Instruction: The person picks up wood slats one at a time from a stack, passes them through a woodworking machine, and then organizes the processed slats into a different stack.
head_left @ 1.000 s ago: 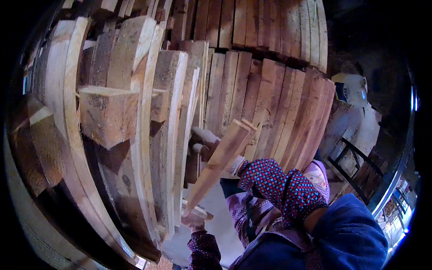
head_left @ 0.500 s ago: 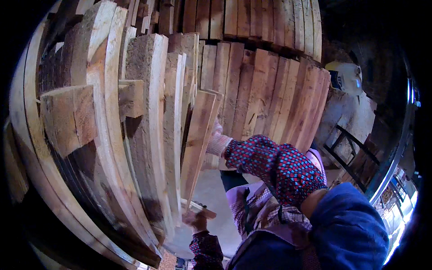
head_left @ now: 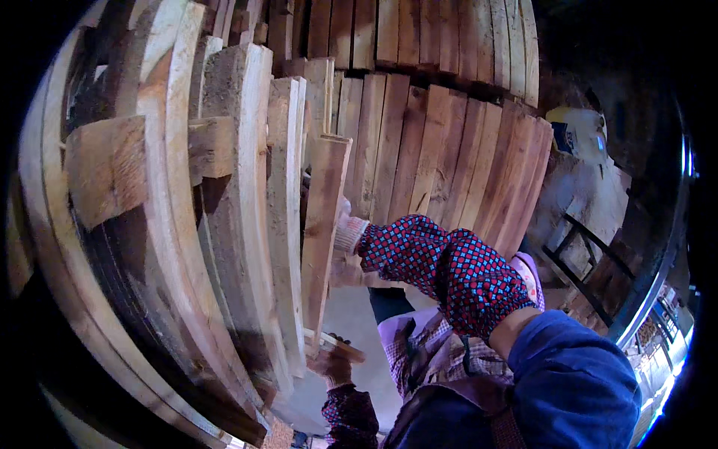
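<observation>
A flat wooden board (head_left: 323, 224) stands almost upright against the left stack. My right hand (head_left: 348, 227), in a pale knitted glove below a red-and-blue patterned sleeve cover, is closed on the board's right edge; some fingers are hidden behind it. Lower down, my left hand (head_left: 329, 367), also gloved, is closed around a short thin wooden strip (head_left: 344, 349) by the board's bottom end. Dark fingertips show over that strip. Whether the left hand also grips the board cannot be made out.
Long boards (head_left: 254, 187) are stacked at the left, with short wooden blocks (head_left: 108, 168) wedged between them. Behind my right hand stands a wide row of planks (head_left: 441, 165). To the right are a white sack (head_left: 580, 131) and a black metal frame (head_left: 580, 251).
The board and my right hand have shifted a little left, and the board stands straighter, closer to the left stack. My left hand and the strip have moved slightly right.
</observation>
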A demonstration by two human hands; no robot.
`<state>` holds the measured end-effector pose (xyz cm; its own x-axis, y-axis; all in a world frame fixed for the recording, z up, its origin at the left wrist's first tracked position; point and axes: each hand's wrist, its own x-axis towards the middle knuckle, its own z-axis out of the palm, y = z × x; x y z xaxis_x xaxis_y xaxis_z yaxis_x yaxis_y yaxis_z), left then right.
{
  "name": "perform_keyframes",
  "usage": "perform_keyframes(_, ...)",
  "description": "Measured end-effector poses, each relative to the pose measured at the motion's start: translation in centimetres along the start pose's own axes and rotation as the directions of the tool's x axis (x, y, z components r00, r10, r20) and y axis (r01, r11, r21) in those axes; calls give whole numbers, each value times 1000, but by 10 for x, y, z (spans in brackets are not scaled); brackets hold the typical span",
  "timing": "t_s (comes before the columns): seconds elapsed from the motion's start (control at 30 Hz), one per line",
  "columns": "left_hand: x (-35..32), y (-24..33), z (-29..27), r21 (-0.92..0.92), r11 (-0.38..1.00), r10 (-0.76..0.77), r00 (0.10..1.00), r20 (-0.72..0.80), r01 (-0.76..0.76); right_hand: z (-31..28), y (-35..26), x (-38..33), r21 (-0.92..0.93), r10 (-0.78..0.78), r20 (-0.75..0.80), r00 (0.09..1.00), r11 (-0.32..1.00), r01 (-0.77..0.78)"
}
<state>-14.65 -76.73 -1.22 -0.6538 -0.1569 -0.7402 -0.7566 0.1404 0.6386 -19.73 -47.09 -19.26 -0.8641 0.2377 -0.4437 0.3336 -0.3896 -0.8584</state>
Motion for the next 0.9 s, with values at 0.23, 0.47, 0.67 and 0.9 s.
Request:
perform_keyframes(0.23, -31, 8, 49, -227, 952, -207, 978, 24, 207, -34, -8, -1, 19, 4, 48, 999, 1000, -5)
perform_keyframes(0.47, -40, 17, 56, -270, 945, -176, 982, 62, 186, -27, -13, 4, 52, -11, 30, 999, 999, 10)
perform_keyframes(0.67, -28, 5, 43, 68, 996, 46, 996, 79, -51, -14, -9, 8, 66, -31, 7, 1000, 997, 30)
perform_keyframes(0.9, -42, 21, 62, 358, 882, 246, 948, 203, -306, -15, 1, 11, 73, -88, -63, 994, 993, 93)
